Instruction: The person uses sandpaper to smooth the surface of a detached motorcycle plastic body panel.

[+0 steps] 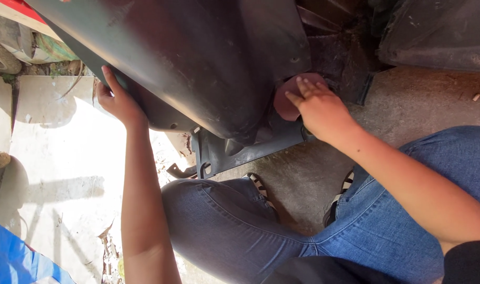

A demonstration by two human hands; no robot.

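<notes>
left hand (pixel 116 100) on panel (pixel 198 58) edge | right hand (pixel 318 108) on pad (pixel 287 100), right

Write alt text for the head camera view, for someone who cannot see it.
Seen from above, a crouching person in blue jeans works on a large dark grey curved panel. The left hand grips the panel's edge, while the right hand presses a reddish-brown pad against it. Pale, sunlit concrete ground lies below.
</notes>
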